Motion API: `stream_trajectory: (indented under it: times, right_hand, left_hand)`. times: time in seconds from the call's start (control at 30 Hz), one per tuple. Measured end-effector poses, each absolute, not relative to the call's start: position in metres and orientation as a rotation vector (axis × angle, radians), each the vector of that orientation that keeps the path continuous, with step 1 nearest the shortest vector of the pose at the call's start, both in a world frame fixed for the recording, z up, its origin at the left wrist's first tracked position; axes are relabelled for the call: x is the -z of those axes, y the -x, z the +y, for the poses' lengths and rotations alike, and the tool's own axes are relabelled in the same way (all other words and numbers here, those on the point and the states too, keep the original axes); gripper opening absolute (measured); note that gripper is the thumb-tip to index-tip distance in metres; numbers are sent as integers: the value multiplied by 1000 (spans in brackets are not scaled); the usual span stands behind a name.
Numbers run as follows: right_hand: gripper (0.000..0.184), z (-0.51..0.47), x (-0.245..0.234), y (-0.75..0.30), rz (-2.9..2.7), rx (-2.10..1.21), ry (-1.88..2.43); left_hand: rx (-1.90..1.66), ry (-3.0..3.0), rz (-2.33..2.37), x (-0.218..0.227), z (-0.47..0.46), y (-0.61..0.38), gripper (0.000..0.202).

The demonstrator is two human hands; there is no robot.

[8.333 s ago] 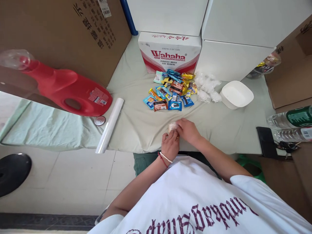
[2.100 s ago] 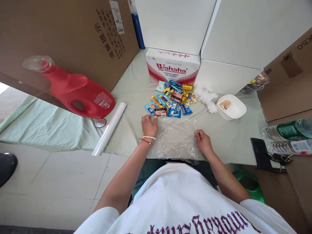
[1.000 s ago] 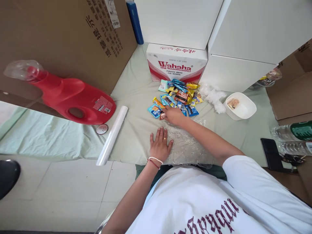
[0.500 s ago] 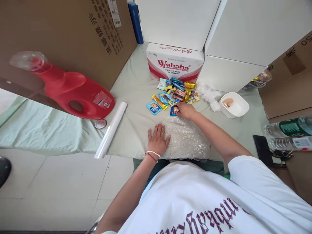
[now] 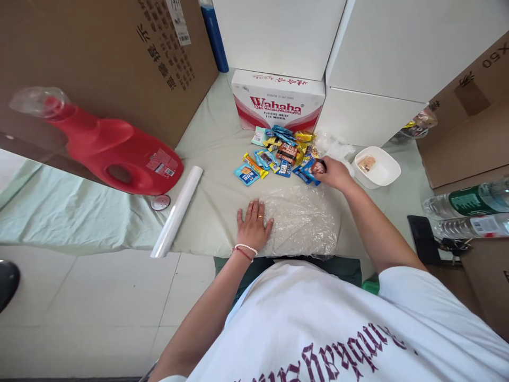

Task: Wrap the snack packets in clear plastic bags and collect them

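Right hand [image 5: 334,173] is shifting rightward since half a second ago, from the front middle of the snack packets [image 5: 286,152] to their right front edge, near the white bowl [image 5: 386,167]. Its fingers are pinching a brown packet [image 5: 318,166] and touching blue packets [image 5: 307,171]; can't tell how many it's gripping. Looks like it's collecting several before leaving the pile. Left hand [image 5: 253,229] is lying palm down, fingers spread, gripping nothing, apparently steadying the clear film [image 5: 301,223]'s left edge.
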State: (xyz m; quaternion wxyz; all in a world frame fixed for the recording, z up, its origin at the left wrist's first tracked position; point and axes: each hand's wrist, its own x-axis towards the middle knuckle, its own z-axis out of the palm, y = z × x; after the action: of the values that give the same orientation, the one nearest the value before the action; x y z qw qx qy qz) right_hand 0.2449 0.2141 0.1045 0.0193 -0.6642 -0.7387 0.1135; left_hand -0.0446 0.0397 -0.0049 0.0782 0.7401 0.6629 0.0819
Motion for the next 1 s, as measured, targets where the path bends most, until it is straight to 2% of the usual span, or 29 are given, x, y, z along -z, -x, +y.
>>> stream_trajectory:
  times: [0.13,0.2,0.37,0.53,0.63,0.77,0.87,1.0]
  right_hand:
    - [49,171,-105,-304,-2116,125,2239]
    - [45,141,-97,-320,-2144,201,2310]
    - [46,64,-71,-324,-2461,-124,2226]
    - [58,49,-71,-345,-2217,-399,2197]
    - [60,71,-76,-361,-2049,-347,2181]
    - [55,99,-69,-357,-2342,-259,2018]
    - [58,104,-56,-343,-2562,-240,1933]
    - [54,100,-47,-345,-2523,-221,2042]
  left_hand:
    - [-255,-2224,1974,4,40,44,70]
    - [-270,-2220,1974,3,40,45,70]
    - [-300,-2220,1974,6,40,45,70]
    - [-302,-2219,1981,7,40,45,71]
    - [-298,-2226,1985,6,40,44,71]
    - [-285,-2221,1987,5,40,43,71]
    - [-277,-2207,1988,4,40,43,71]
    - [-289,-2193,1976,3,39,42,70]
